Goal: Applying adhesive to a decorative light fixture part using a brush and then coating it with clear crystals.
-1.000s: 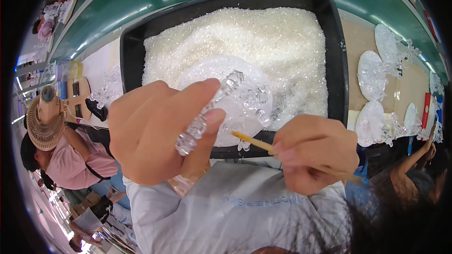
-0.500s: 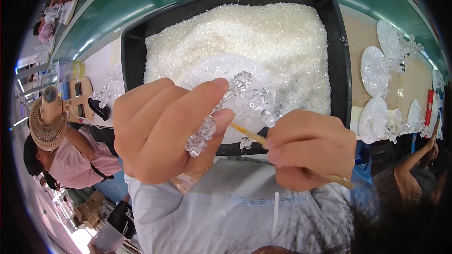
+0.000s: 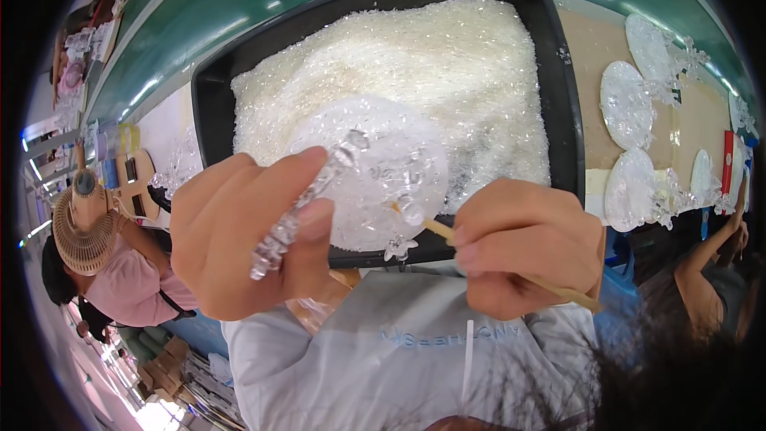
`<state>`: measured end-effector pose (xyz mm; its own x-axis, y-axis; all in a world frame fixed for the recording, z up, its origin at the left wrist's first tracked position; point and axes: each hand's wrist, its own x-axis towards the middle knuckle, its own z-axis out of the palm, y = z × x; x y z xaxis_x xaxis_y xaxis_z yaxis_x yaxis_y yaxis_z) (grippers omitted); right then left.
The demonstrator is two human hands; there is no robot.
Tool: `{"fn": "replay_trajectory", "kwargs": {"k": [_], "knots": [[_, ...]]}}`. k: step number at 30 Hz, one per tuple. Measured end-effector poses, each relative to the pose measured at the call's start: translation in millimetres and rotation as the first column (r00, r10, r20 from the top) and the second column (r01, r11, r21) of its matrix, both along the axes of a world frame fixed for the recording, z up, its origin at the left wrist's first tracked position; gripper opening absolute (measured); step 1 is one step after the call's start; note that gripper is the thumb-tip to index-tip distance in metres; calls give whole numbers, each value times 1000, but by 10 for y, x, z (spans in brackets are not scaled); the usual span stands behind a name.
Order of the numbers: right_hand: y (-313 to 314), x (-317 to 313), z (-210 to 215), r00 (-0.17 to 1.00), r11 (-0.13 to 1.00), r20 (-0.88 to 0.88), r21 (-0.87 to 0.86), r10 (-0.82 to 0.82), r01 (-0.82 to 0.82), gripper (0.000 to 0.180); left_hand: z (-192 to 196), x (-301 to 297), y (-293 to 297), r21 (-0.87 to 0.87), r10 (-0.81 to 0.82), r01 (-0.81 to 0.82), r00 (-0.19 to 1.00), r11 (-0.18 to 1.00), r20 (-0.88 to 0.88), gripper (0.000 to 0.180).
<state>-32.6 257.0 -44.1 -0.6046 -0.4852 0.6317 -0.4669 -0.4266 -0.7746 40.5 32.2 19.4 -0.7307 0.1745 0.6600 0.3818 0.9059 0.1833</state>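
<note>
A clear, faceted strip of plastic-looking pieces is pinched between the thumb and forefinger of the left hand, with the other fingers curled in and no gap left at the pinch. A thin, pale wooden-looking stick with an amber tip is gripped in the closed right hand, its tail slanting out below the fist.

Since half a second ago, the strip has been drawn leftward, and the stick's tip, then just beside the left thumb, is now well apart from it. The tip is seen at a small, rounded clear piece; whether contact is made cannot be told. Attention seems, by judgement, to have been shifted from the strip to that piece.

Beneath, a translucent white round disc dotted with glassy flakes is seen, with a clear flower-shaped piece at its near edge. How the disc is supported is hidden. Behind it, loose white glittering flakes are held in a black rectangular tray.

Farther out, similar flake-covered discs are set to the right, and a round beige fan is seen at far left.
</note>
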Motion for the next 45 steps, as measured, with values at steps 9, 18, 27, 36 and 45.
{"fn": "replay_trajectory", "kwargs": {"k": [9, 18, 27, 36, 45], "knots": [[-11, 8, -43, 996, 994, -56, -97, -65, 59, 27, -112, 107, -82, 127, 51, -42, 996, 991, -70, 21], [-48, 6, -33, 995, 986, -27, -142, -96, 91, 25, -149, 55, -115, 161, 53, -29, 988, 987, -143, 26], [83, -42, -31, 995, 999, -103, -49, 4, -9, 21, -189, 184, -161, 301, 149, -119, 986, 946, -78, 28], [-87, 79, -30, 948, 929, -70, -234, -311, 288, 25, -159, 163, -118, 311, 176, -146, 982, 939, -70, 33], [-61, 59, -37, 950, 927, -89, -263, -298, 267, 26, -112, 189, -80, 359, 296, -253, 953, 898, -69, 40]]}}
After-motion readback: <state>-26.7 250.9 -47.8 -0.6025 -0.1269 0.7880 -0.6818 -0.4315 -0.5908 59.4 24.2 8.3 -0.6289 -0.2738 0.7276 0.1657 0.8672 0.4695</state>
